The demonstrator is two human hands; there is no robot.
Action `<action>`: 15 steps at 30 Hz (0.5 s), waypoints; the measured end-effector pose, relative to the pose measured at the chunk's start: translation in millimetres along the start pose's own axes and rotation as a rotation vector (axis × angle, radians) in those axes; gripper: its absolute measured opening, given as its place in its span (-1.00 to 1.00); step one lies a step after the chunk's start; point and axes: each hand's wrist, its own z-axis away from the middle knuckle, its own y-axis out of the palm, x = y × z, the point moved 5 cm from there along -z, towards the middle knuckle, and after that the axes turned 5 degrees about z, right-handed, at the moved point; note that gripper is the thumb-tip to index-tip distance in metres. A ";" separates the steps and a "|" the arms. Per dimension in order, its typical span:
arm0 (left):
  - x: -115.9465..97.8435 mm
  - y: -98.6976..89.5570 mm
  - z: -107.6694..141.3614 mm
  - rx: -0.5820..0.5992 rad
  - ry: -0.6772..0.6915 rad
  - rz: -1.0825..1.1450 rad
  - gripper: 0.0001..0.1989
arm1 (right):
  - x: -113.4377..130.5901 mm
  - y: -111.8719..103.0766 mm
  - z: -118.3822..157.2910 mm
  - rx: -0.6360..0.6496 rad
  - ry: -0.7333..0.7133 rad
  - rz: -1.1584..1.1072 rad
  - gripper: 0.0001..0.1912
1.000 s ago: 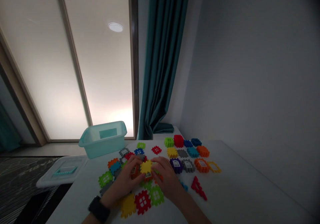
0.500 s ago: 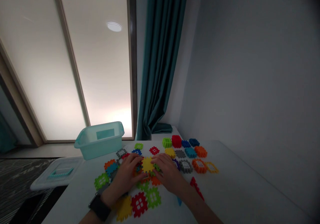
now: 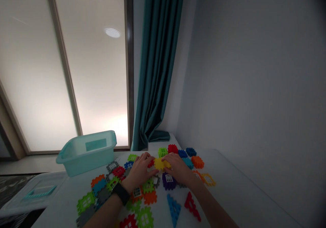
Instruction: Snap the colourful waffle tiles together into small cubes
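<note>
A yellow square building tile [image 3: 159, 164] with toothed edges lies between my two hands. My right hand [image 3: 179, 169] has its fingers on the tile's right side, where more yellow shows, perhaps a second tile. My left hand [image 3: 139, 173], with a dark watch on the wrist, grips at the left edge, thumb tip low against it. A red tile [image 3: 150, 163] shows partly between the left fingers and thumb. Just below the hands are a purple tile block with a white window [image 3: 168, 181] and a green tile [image 3: 148, 186].
Stacked tiles, including a red stack [image 3: 173, 149] and an orange stack [image 3: 198, 162], stand at the back right. Loose tiles spread left, among them a green tile [image 3: 86, 202]. Blue [image 3: 173, 209] and red triangles [image 3: 192, 206] lie in front. A teal bin [image 3: 88, 160] stands back left, beside a clear lid [image 3: 35, 192].
Both hands have moved away from me with the yellow tile, toward the stacks at the back. The blue triangle and purple block are now uncovered. The camera view has shifted too.
</note>
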 end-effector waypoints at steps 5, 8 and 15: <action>2.4 18.5 -23.0 0.067 -0.042 0.015 -0.58 | -26.8 3.1 -2.8 0.009 0.022 0.024 -0.70; 2.9 27.0 -30.5 0.111 -0.052 0.019 -0.59 | -36.8 6.9 -1.8 0.011 0.040 0.027 -0.71; 5.4 43.7 -34.6 0.144 -0.085 0.018 -0.60 | -45.9 15.1 0.5 0.035 0.061 0.023 -0.73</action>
